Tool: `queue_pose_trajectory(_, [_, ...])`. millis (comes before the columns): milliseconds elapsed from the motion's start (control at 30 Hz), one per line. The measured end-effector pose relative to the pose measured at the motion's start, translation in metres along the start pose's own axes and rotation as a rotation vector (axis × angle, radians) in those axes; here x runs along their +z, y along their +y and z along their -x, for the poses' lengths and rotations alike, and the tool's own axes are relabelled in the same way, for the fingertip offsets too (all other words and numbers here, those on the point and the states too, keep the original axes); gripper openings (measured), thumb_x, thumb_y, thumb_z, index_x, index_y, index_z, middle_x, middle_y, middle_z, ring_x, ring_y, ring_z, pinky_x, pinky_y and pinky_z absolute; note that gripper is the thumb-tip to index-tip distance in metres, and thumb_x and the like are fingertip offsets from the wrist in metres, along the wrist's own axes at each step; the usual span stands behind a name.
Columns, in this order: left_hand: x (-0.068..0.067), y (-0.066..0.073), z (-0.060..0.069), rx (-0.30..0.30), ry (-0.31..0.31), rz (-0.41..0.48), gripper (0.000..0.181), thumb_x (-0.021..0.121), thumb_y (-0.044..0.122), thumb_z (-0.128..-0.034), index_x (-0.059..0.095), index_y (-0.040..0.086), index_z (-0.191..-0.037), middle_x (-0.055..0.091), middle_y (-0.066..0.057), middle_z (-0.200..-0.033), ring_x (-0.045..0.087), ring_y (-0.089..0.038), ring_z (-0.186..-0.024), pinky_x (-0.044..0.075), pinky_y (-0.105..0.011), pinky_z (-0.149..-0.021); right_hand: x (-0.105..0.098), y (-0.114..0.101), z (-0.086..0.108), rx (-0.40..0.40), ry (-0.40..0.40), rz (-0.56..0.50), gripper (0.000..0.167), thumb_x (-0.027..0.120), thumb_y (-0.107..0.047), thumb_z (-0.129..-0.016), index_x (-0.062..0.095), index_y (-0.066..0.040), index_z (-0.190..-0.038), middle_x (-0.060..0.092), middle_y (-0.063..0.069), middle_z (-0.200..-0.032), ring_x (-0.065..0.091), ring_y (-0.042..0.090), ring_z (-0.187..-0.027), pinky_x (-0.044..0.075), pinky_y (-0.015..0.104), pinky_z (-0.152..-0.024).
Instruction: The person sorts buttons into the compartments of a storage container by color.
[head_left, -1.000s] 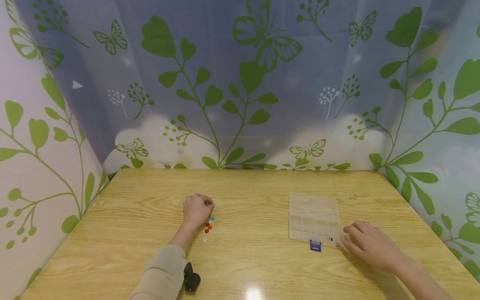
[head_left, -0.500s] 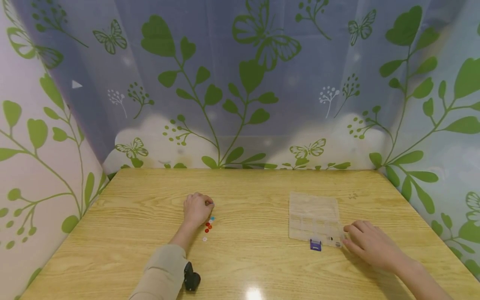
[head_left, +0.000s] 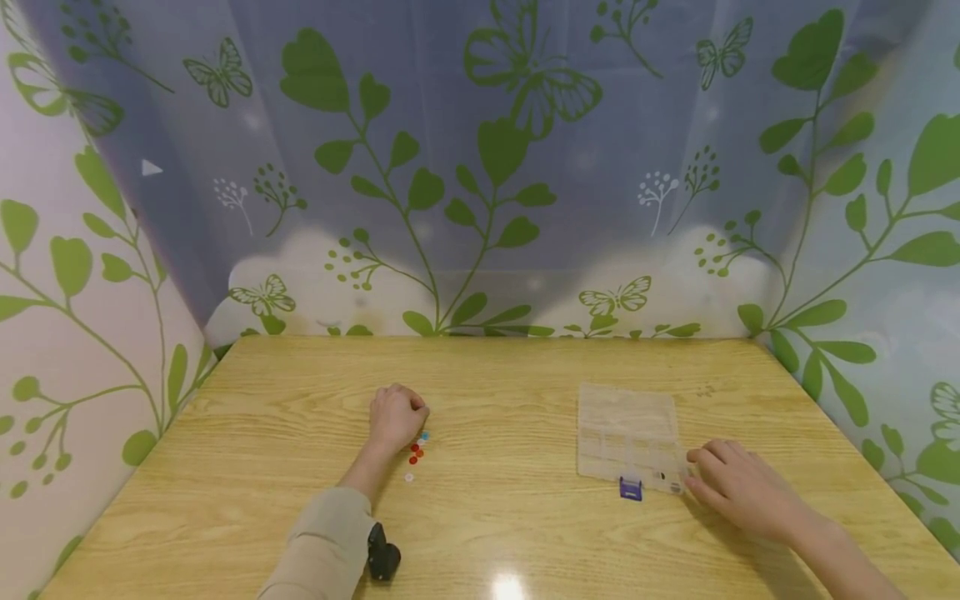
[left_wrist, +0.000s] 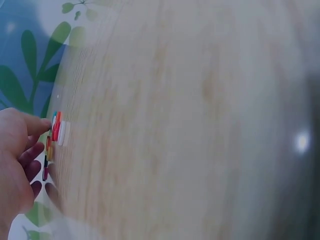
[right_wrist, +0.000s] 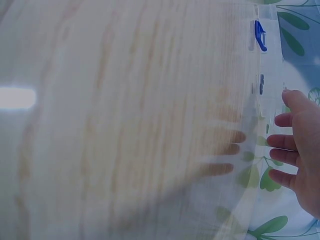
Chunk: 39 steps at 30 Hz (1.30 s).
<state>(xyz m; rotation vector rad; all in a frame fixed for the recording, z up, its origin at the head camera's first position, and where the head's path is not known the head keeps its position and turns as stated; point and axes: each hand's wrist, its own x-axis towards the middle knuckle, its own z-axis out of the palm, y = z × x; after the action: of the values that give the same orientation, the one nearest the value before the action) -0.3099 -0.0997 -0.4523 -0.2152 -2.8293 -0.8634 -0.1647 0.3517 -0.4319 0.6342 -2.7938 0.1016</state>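
Observation:
In the head view, my left hand (head_left: 396,417) rests low over the table at the left, its thumb and fingertips drawn together. Whether a piece lies between them is hidden. Beside it lie small round pieces, like buttons: red (head_left: 414,448), blue (head_left: 425,436) and white (head_left: 409,478). The left wrist view shows more coloured pieces (left_wrist: 48,148) near the fingers. My right hand (head_left: 742,487) lies relaxed beside the right edge of a clear plastic compartment box (head_left: 628,417), fingers loosely bent and holding nothing. A purple-blue latch (head_left: 631,489) sticks out at its front. Small dark pieces (head_left: 662,477) lie in its front-right corner.
Several tiny clear pieces (head_left: 705,391) lie behind the box at the right. A black device (head_left: 383,557) is attached at the left sleeve. The wooden table (head_left: 510,517) meets a leaf-and-butterfly-patterned curtain (head_left: 510,250) at the back and sides.
My left hand shifts very slightly, and a bluish spot seen at its fingertips earlier no longer shows. My right hand, the box and the loose pieces stay where they were.

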Motion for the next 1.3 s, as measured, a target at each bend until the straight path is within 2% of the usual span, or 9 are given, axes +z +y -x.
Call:
queue_pose_trajectory(167, [-0.001,0.0,0.001,0.038,0.005,0.022,0.007,0.066,0.012,-0.0794,0.066,0.008,-0.074,0.058,-0.007,-0.09,0.046,-0.029,-0.092,0.032,-0.045,-0.088,0.0,0.0,-0.002,0.005,-0.014,-0.006,0.026,0.062,-0.028,-0.088,0.061,-0.009,-0.105,0.055,0.001,-0.098,0.053,0.023,-0.09,0.045,0.043,-0.069])
queue_pose_trajectory(400, [-0.001,-0.001,-0.001,0.153,0.03,0.094,0.004,0.067,0.009,-0.0752,0.063,0.007,-0.074,0.058,-0.006,-0.086,0.045,-0.026,-0.086,0.033,-0.04,-0.083,-0.001,0.0,-0.004,0.012,-0.016,-0.006,0.027,0.062,-0.028,-0.088,0.061,-0.008,-0.105,0.056,0.003,-0.098,0.054,0.025,-0.09,0.045,0.045,-0.069])
queue_pose_trajectory(500, [0.0,-0.003,-0.002,0.178,0.021,0.117,0.005,0.066,0.009,-0.0754,0.063,0.007,-0.073,0.059,-0.006,-0.088,0.044,-0.025,-0.087,0.032,-0.041,-0.083,0.0,0.001,-0.004,0.012,-0.026,-0.008,0.027,0.062,-0.029,-0.089,0.061,-0.008,-0.105,0.055,0.003,-0.098,0.054,0.024,-0.089,0.045,0.044,-0.068])
queue_pose_trajectory(700, [0.0,-0.003,-0.001,0.185,-0.008,0.151,0.005,0.066,0.011,-0.0775,0.063,0.008,-0.076,0.059,-0.007,-0.098,0.044,-0.026,-0.093,0.031,-0.042,-0.086,0.001,0.0,-0.004,0.004,-0.018,-0.003,0.028,0.062,-0.029,-0.088,0.061,-0.007,-0.105,0.056,0.004,-0.098,0.054,0.025,-0.09,0.045,0.045,-0.069])
queue_pose_trajectory(900, [-0.003,0.006,-0.001,0.195,-0.033,0.154,0.004,0.066,0.013,-0.0777,0.063,0.01,-0.08,0.059,-0.007,-0.103,0.044,-0.025,-0.095,0.031,-0.042,-0.089,0.001,0.0,-0.005,0.003,-0.012,-0.013,0.027,0.063,-0.027,-0.088,0.061,-0.006,-0.105,0.056,0.005,-0.099,0.054,0.026,-0.091,0.045,0.046,-0.071])
queue_pose_trajectory(1100, [-0.002,0.017,0.0,0.247,-0.03,0.177,0.004,0.067,0.012,-0.0771,0.064,0.009,-0.078,0.06,-0.008,-0.102,0.044,-0.027,-0.097,0.032,-0.043,-0.087,0.001,0.001,-0.002,0.004,-0.007,-0.008,0.026,0.063,-0.028,-0.087,0.061,-0.007,-0.104,0.056,0.004,-0.098,0.054,0.026,-0.09,0.046,0.046,-0.07])
queue_pose_trajectory(1300, [0.0,0.024,0.001,0.257,-0.058,0.21,0.005,0.067,0.012,-0.0785,0.064,0.008,-0.077,0.059,-0.008,-0.102,0.043,-0.028,-0.102,0.032,-0.044,-0.09,0.001,0.001,0.0,0.014,-0.02,-0.018,0.026,0.063,-0.028,-0.088,0.061,-0.008,-0.105,0.056,0.003,-0.099,0.054,0.025,-0.09,0.046,0.045,-0.07])
